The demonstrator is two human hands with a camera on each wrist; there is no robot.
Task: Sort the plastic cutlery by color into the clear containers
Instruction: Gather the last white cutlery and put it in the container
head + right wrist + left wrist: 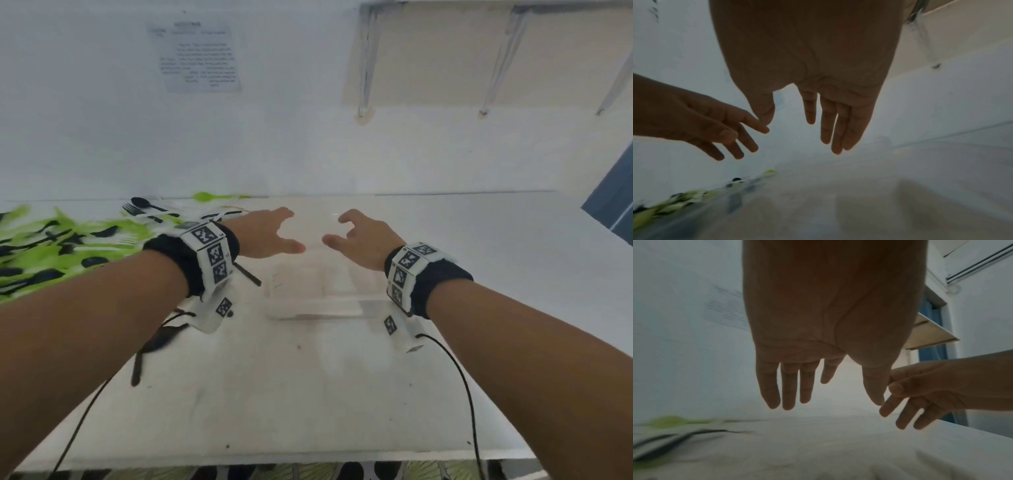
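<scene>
Both hands hover above the white table (308, 394), palms down and facing each other across a small gap, neither one holding anything. The left hand (267, 236) has its fingers spread and nearly straight; the right hand (359, 240) is loosely opened, fingers a little bent, thumb pointing toward the left thumb.

Under and just in front of them stands a clear container (315, 294), hard to make out against the white surface; its long side seems to run left to right, though its edges are faint. How many containers stand there I cannot tell.

The plastic cutlery (58, 246) lies in a loose pile at the left of the table, well apart from the container: green, black and white pieces mixed and blurred. At the pile's far edge a black spoon (147, 205) lies with its bowl to the left and handle to the right, and a green spoon (215, 196) lies the same way against the wall.

The wrist views show the undersides of the hands, which the head view hides: straight, empty fingers on the left hand (818, 337) and the right hand (813, 73). The container does not show clearly there. Only the head view shows a printed sheet (198, 56) on the wall.
</scene>
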